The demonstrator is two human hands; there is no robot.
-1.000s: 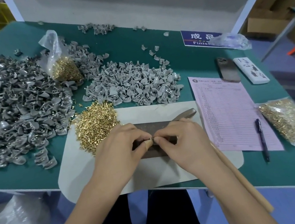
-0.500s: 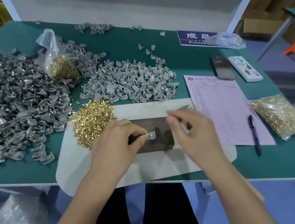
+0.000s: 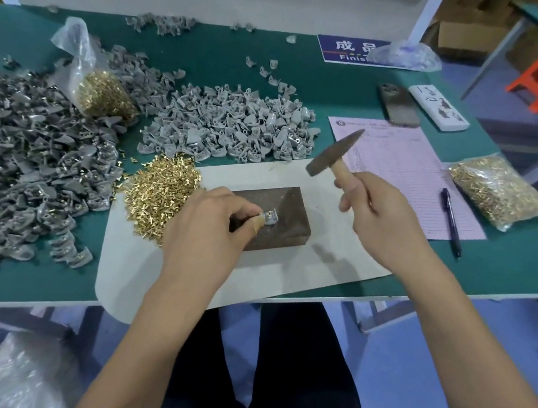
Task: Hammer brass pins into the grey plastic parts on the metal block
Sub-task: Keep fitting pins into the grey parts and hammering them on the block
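I take the metal block as my landmark. On its top face, toward the left edge, sits one grey plastic part, and my left hand pinches it there between thumb and forefinger, fingertips closed on the part's left side. Whether a brass pin already stands in it I cannot make out — something small glints there, no more.

My right hand is wrapped round the wooden handle of the hammer, held up and to the right of the block. The head hangs above the block's far right corner, its long axis slanting from lower left to upper right, with the blunt face toward the part.

So the strike has to travel down and leftward from the hammer to the part — and my left fingertips lie just beside the target, on the side away from the hammer. I judge that the risk.

The loose brass pins lie heaped just left of the block's far edge, the unworked grey parts beyond it.
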